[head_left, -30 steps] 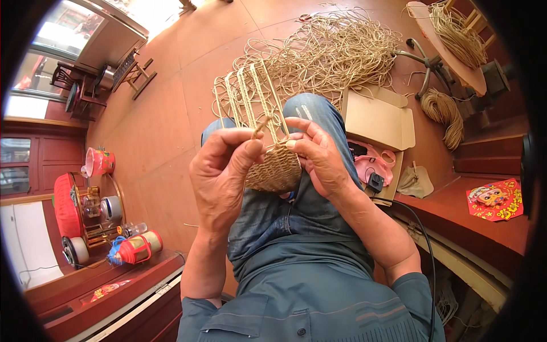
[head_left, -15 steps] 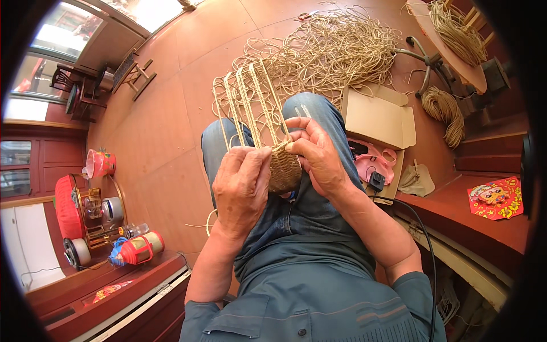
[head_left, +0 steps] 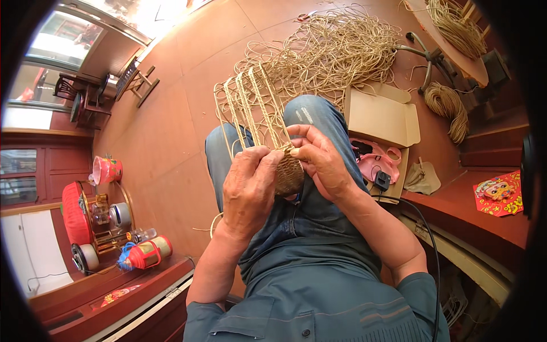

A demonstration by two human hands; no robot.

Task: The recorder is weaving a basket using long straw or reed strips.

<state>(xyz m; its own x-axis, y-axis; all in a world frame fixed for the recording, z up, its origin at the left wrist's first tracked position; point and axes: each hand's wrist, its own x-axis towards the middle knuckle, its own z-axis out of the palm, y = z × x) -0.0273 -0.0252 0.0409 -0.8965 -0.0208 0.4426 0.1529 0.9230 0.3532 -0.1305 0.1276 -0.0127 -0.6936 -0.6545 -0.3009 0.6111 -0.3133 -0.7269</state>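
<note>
A warm reddish-brown floor [head_left: 171, 137] fills the room, bright light coming through the doorway at upper left. The person sits with blue-trousered knees up, and right over the lap is the half-woven basket [head_left: 288, 171], its tight woven base low and its bare upright stakes [head_left: 248, 108] fanning away toward the floor. The left hand [head_left: 250, 191] wraps round the near side, fingers curled and pressed against the stakes, likely steadying the frame. The right hand [head_left: 322, 162] comes in from the other side, thumb and forefinger pinching a pale strand right at the rim of the weave, where a new row would sit. Beyond the knees lies a big loose tangle of cane strands [head_left: 336, 51], within reach, it seems, as stock. To the right sits an open cardboard box [head_left: 379, 117], plain tan, flap up; beside it something pink [head_left: 376, 159]. A coil of cane [head_left: 447, 105] rests further right. On the dark red ledge lies a square red-and-yellow picture card [head_left: 498, 191]. At lower left, a red lantern-shaped toy [head_left: 145, 253].
</note>
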